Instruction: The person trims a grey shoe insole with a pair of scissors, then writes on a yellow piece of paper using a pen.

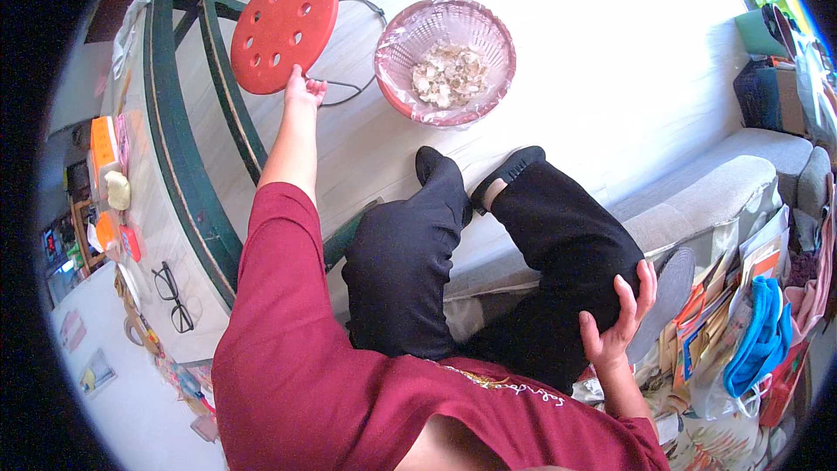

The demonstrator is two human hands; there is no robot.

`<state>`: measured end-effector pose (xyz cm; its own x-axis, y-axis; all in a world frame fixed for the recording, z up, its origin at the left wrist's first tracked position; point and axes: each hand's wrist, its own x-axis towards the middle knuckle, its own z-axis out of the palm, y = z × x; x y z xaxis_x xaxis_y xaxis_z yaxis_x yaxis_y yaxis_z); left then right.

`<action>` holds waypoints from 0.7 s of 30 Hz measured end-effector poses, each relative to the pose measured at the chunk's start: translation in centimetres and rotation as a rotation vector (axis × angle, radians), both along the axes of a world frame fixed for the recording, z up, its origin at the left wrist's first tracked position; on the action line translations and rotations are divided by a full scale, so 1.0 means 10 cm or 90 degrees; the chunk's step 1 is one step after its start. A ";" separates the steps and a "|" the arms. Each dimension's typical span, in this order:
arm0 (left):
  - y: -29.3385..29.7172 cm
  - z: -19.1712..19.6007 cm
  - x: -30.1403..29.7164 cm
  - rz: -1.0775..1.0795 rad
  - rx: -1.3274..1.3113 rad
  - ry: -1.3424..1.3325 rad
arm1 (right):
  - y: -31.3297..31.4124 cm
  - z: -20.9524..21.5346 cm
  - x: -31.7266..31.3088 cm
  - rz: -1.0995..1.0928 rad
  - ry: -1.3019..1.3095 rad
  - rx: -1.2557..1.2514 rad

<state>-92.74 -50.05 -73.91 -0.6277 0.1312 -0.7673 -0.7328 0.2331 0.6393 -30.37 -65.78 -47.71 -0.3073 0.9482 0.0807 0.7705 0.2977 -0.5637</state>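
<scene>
A red round stool (pixel 277 45) with several holes in its seat and thin dark metal legs stands at the upper left. My left hand (pixel 303 87) reaches out to it and grips the near rim of the seat, fingers curled at the edge. At my right knee, my right hand (pixel 617 321) rests with its fingers apart, holding nothing. Right of the stool is a pink slatted wastebasket (pixel 397 98), lined with a clear plastic bag, with pale scraps (pixel 451 75) at its bottom.
A dark green table frame (pixel 187 166) runs along the left, with black eyeglasses (pixel 173 296) on its top. A grey sofa (pixel 706 201) lies to the right. Papers and folders (pixel 697 314) and a blue cloth (pixel 760 336) are piled at the lower right.
</scene>
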 end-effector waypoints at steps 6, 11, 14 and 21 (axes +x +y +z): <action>-0.21 0.05 0.57 -0.156 0.120 -0.011 | -0.01 -0.02 -0.02 0.004 0.007 0.001; -0.45 0.14 1.64 -0.281 0.204 -0.062 | 0.00 0.01 -0.06 0.007 0.004 0.012; -0.66 0.27 1.99 -0.304 0.252 -0.105 | -0.02 0.03 -0.08 0.000 0.011 0.021; -1.15 0.54 2.09 -0.547 0.100 -0.147 | -0.06 0.00 -0.02 -0.032 0.023 0.060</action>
<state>-71.87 -61.54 -68.47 -0.0981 0.5974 -0.7960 -0.4606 0.6818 0.5684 -30.59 -66.37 -47.66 -0.2544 0.9501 0.1808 0.7659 0.3121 -0.5622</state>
